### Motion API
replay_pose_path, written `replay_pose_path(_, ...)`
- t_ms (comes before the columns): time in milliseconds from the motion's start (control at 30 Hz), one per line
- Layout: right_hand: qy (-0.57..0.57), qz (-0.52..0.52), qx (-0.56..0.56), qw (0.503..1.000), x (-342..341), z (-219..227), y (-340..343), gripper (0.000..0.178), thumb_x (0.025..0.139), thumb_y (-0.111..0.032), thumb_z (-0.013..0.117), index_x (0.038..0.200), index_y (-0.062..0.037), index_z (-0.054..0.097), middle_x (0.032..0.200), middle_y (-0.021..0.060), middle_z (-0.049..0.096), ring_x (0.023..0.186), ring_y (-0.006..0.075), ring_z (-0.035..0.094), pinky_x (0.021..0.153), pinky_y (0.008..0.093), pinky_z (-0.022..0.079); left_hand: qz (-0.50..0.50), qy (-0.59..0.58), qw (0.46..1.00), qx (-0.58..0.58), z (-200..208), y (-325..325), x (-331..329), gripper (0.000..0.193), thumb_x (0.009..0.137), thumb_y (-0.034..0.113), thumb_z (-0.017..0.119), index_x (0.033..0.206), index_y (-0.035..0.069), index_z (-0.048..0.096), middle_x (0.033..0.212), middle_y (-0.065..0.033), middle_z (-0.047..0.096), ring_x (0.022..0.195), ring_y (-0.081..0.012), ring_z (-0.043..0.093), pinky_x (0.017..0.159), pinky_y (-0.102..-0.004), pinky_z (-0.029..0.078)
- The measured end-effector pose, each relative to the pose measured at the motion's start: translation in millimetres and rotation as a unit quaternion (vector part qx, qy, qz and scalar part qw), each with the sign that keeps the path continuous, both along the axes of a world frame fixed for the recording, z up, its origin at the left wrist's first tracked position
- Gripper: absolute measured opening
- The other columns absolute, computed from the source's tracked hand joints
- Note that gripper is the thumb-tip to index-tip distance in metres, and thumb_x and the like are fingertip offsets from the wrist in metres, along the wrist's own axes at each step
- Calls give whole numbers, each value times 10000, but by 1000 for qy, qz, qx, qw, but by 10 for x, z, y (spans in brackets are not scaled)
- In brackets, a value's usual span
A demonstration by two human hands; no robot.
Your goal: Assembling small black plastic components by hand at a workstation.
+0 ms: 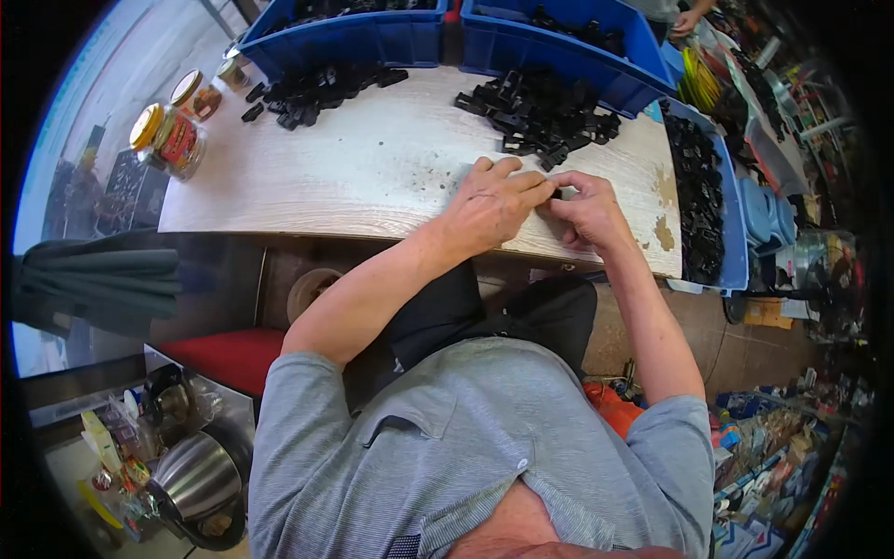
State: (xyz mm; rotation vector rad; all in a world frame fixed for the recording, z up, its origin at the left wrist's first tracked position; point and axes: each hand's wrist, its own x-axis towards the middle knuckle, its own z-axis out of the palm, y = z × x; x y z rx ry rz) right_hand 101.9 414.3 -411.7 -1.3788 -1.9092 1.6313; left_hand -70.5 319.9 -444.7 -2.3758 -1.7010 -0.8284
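My left hand [491, 205] and my right hand [589, 210] meet near the front right of a pale wooden table [372, 177]. Together their fingertips pinch a small black plastic part [556, 194], mostly hidden between the fingers. Just beyond the hands lies a heap of similar black plastic parts [540, 112]. A second heap of black parts [312, 91] lies at the far left of the table.
Two blue bins [559, 51] stand at the table's back edge, a third blue bin [726, 214] full of black parts along its right side. Jars with yellow lids [172, 135] sit at the far left corner. A steel kettle [196, 475] and a red stool [228, 354] are below left. Another person's hand [687, 20] shows at the top right.
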Motion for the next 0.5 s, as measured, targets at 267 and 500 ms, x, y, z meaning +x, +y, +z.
replay_pose_path(267,86,-114,-64,988,413,23,213,290,800,-137,774,1036,-47,632,547,6,524,393,136,524,389,313,490,270,20,944,188,126,301,-1181,309,836,82,605,1138,32,649,1112,-129,677,976,-343,615,852,-429,498)
replay_pose_path(500,156,-375,30,913,871,174,798,329,825,-211,754,1079,-39,634,591,43,484,528,202,587,496,371,562,317,97,932,142,-200,470,-1727,210,850,138,625,1036,94,712,1019,-33,676,921,-274,617,763,-412,518)
